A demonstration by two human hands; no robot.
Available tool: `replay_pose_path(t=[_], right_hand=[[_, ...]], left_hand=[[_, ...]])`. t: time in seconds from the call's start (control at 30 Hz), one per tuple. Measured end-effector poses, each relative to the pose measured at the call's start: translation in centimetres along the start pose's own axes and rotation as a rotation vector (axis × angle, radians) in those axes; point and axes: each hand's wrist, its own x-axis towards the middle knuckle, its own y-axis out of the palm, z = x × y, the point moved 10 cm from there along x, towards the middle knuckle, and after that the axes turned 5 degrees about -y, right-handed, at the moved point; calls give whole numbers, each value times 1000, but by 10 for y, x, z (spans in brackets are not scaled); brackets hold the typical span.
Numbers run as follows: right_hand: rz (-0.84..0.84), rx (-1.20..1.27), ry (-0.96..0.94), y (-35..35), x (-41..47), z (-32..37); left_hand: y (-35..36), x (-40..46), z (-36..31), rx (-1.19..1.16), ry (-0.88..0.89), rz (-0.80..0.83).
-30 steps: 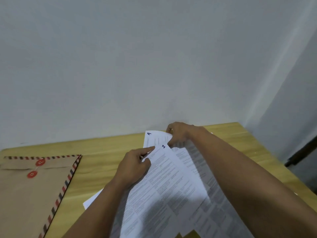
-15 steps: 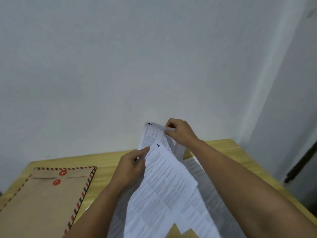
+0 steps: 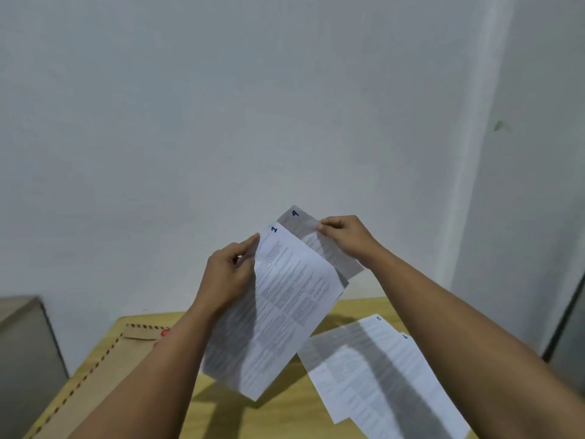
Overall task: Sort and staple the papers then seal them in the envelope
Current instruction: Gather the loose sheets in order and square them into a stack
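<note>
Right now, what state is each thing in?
Left hand: pinching sheet 2.
Right hand: pinching sheet 4.
Sheet 2: lifted off the table, in front.
Sheet 4: lifted, behind sheet 2.
Sheet 5: flat on the table.
Sheet 6: flat, overlapping sheet 5.
Envelope: flat on the table, flap closed.
Table: holding the envelope and loose sheets.

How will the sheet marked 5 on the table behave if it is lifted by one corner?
The sheet marked 5 probably droops, since the held sheet marked 2 already bends. It looks light. Lying over another sheet, it may slide.
</note>
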Motion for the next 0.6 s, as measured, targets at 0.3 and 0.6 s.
replay_pose_path(t=[0.3,0.6], right_hand=[[210,210,146,31,-37,29],[236,177,90,25,-55,37]], left_hand=[[-11,-14,-34,1,57,-16],[-9,-18,-44,15,37,-14]])
